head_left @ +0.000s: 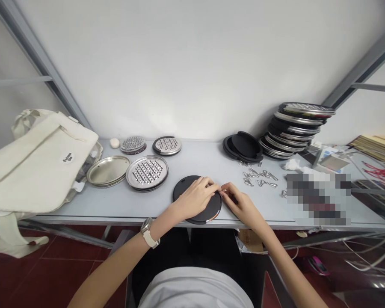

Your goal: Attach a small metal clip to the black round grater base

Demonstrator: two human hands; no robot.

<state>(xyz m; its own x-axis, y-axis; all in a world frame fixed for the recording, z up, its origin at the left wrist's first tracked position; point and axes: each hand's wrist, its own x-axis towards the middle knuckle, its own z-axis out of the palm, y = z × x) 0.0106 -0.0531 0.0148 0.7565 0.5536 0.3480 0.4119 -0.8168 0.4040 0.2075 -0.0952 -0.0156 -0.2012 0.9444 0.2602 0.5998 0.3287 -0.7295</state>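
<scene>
A black round disc (211, 211) with a shiny strip along its rim lies flat at the table's front edge. My left hand (195, 197) is laid over it, fingers curled down and closed at its right rim. Just right of that rim, my right hand (239, 204) pinches a small shiny metal clip (225, 191), largely hidden by the fingers. The fingertips of both hands meet there. Several loose metal clips (259, 175) lie beyond my right hand. Left of the disc rests a round metal grater plate (148, 172) on a stack.
Plain metal discs (108, 170), smaller graters (167, 145) and an egg-like object (114, 143) are at left, beside a cream bag (35, 167). Black round trays (244, 146) and a tall leaning stack of graters (291, 130) stand back right. A blurred-out patch covers the right side.
</scene>
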